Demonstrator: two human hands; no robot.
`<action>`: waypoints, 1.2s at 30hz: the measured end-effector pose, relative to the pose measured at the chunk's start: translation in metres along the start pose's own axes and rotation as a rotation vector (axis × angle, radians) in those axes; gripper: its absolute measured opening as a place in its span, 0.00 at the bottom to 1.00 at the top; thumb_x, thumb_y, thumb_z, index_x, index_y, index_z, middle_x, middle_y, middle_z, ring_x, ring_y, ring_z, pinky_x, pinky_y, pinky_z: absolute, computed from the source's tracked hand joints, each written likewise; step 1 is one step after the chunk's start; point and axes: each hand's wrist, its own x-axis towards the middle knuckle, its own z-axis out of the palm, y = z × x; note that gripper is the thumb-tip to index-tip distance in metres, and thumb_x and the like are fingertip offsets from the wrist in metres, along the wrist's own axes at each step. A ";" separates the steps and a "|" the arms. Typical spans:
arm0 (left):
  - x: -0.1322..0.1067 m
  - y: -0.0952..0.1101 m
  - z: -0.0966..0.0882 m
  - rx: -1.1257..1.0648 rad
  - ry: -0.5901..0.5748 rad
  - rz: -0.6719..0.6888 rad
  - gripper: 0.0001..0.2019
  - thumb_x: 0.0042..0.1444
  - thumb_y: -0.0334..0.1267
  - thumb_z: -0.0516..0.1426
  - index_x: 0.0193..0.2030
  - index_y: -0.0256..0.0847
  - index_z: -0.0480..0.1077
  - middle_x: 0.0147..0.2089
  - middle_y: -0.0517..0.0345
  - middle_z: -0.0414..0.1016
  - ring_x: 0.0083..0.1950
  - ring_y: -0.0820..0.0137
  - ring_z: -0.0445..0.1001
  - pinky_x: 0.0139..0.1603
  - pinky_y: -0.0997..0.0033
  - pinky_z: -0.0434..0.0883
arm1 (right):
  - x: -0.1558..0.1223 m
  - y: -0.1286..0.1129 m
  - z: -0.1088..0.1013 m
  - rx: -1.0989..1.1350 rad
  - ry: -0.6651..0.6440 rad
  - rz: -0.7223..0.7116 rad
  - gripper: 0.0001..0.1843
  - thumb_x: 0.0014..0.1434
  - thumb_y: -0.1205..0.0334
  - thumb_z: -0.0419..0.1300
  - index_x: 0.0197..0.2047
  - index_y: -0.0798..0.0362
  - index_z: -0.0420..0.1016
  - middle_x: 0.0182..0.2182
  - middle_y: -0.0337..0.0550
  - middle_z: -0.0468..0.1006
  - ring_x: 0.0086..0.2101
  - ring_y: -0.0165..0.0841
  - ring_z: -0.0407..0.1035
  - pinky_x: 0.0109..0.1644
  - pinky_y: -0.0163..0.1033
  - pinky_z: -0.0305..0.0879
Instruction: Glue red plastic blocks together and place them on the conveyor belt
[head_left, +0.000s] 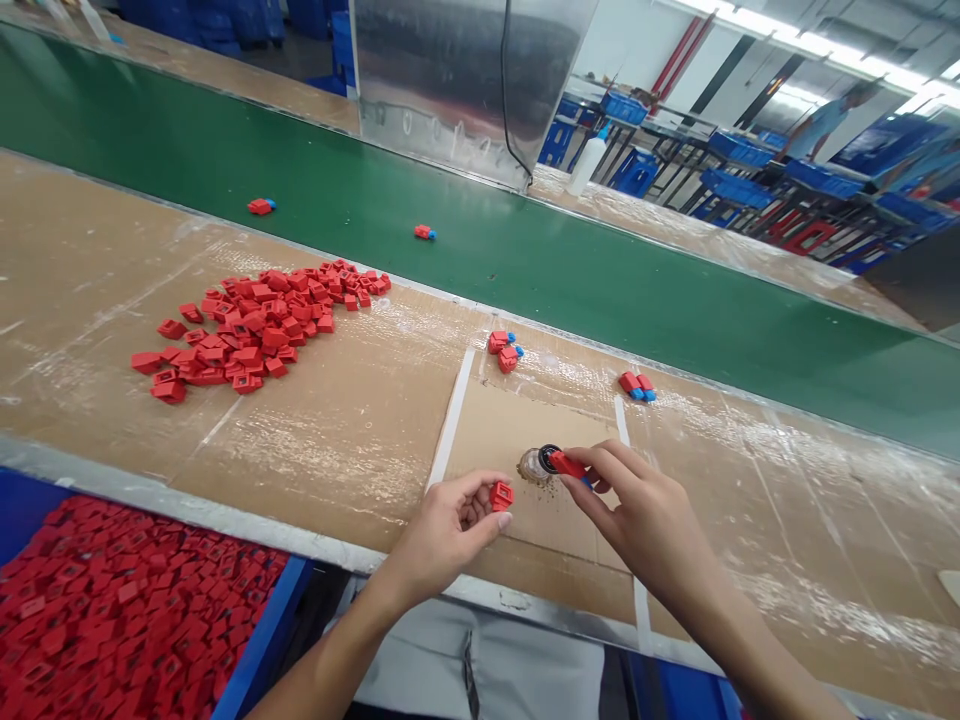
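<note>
My left hand [461, 515] pinches a small red plastic block [502, 495] with a square opening facing me. To its right, my right hand [626, 490] grips a red piece with a blue end [571, 466] between thumb and fingers. The far end of that piece meets a round black ring [550, 458] beside a clear round fixture [531, 464] on the cardboard; whether they touch inside the ring is hidden. Just beyond my hands, two red-and-blue pieces [508, 357] lie left, and two more [637, 386] lie right.
A heap of red blocks [255, 325] lies on the cardboard-covered bench at left. A blue bin [262, 630] full of red blocks stands below it. Beyond runs a green conveyor belt [337, 190] carrying two red-and-blue pieces. Further back are a metal panel [442, 90] and a white bottle [587, 165].
</note>
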 end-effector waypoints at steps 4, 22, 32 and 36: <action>-0.001 0.001 0.000 0.002 0.004 0.002 0.15 0.57 0.41 0.59 0.50 0.40 0.73 0.34 0.58 0.70 0.35 0.69 0.67 0.36 0.73 0.65 | -0.002 0.000 0.003 -0.011 -0.010 -0.007 0.13 0.71 0.55 0.49 0.44 0.51 0.72 0.35 0.44 0.75 0.30 0.33 0.73 0.29 0.35 0.66; -0.004 0.003 -0.002 -0.016 -0.172 -0.043 0.16 0.57 0.39 0.60 0.52 0.40 0.73 0.33 0.60 0.69 0.33 0.72 0.63 0.34 0.74 0.62 | -0.017 -0.024 -0.009 0.273 0.051 0.053 0.09 0.68 0.59 0.55 0.49 0.48 0.71 0.41 0.47 0.76 0.35 0.36 0.73 0.38 0.40 0.71; -0.002 0.001 -0.002 -0.053 -0.208 -0.057 0.12 0.56 0.37 0.60 0.46 0.37 0.73 0.33 0.60 0.68 0.32 0.73 0.62 0.34 0.74 0.61 | -0.027 -0.029 0.012 0.469 -0.073 0.054 0.08 0.68 0.64 0.55 0.50 0.50 0.70 0.42 0.47 0.74 0.38 0.35 0.71 0.42 0.37 0.69; -0.002 0.002 -0.002 -0.044 -0.212 -0.056 0.11 0.57 0.37 0.59 0.46 0.37 0.73 0.33 0.61 0.67 0.32 0.74 0.61 0.34 0.74 0.61 | -0.028 -0.029 0.015 0.478 -0.073 0.041 0.09 0.67 0.66 0.56 0.50 0.50 0.70 0.42 0.45 0.73 0.39 0.33 0.70 0.43 0.36 0.68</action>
